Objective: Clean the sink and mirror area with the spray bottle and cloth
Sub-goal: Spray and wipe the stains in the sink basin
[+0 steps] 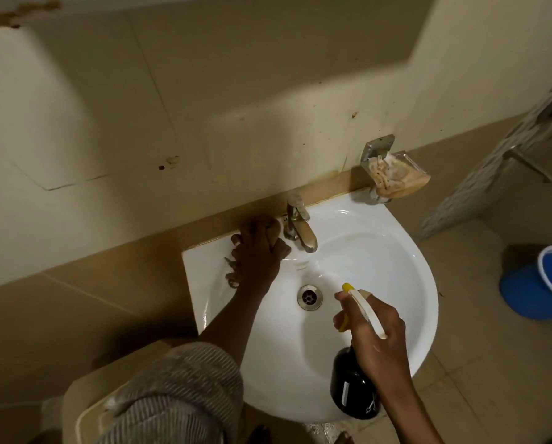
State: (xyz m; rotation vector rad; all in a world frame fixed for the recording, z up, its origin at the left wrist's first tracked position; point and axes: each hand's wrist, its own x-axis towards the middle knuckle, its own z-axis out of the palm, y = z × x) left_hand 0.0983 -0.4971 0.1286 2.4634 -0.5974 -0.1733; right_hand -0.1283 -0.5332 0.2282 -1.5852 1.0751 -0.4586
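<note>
A white sink is fixed to the tiled wall, with a metal tap at its back and a drain in the basin. My left hand grips a brownish cloth against the sink's back ledge, just left of the tap. My right hand holds a dark spray bottle by its white and yellow trigger head over the basin's front right, nozzle pointing toward the tap. No mirror is in view.
A metal soap dish with a crumpled wrapper juts from the wall right of the tap. A blue bucket stands on the floor at right. A beige toilet tank lid lies below left, under my sleeve.
</note>
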